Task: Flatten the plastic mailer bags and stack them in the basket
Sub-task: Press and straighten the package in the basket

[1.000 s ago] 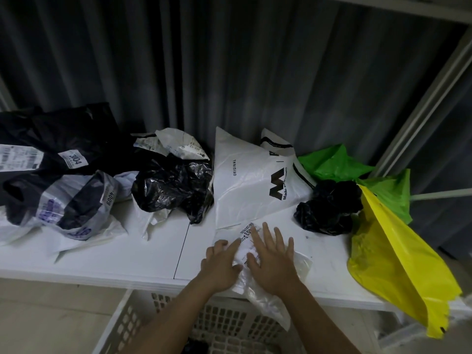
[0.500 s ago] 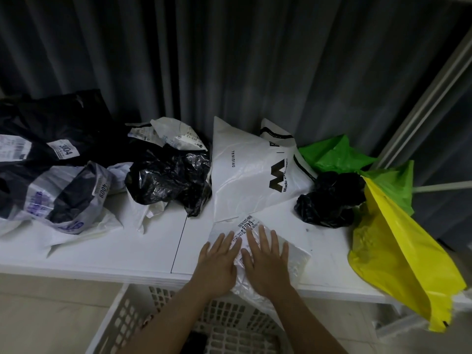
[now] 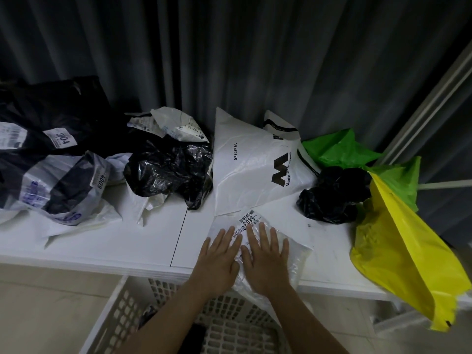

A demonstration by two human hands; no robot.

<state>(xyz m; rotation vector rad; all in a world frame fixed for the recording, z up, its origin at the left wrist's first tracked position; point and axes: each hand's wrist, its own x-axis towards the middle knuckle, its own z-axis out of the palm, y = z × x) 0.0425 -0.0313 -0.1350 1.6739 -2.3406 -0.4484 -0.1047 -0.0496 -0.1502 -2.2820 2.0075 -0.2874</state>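
A small white mailer bag (image 3: 258, 236) with a printed label lies at the front edge of the white counter (image 3: 127, 246), at about 6 o'clock, and its near end hangs over the edge. The left hand (image 3: 219, 256) and the right hand (image 3: 265, 254) lie flat on top of it, side by side, fingers straight, pressing it down. Neither hand grips it.

The bag looks thin, light and soft. It is crinkly and probably slippery, so it may slide or puff back up. A good place to hold it would be the two side edges, once it is flat.

The white basket (image 3: 120, 305) with holes in its walls sits right below, under the hanging end.

At 12 o'clock a big white bag with an M (image 3: 250, 172) touches the small bag. At 2 o'clock is a crumpled black bag (image 3: 332, 198), then green bags (image 3: 339, 149) and a yellow bag (image 3: 403, 254) at 3 o'clock. At 10 o'clock lie a shiny black bag (image 3: 166, 172) and more grey and black bags (image 3: 58, 185). Nothing blocks the way down.
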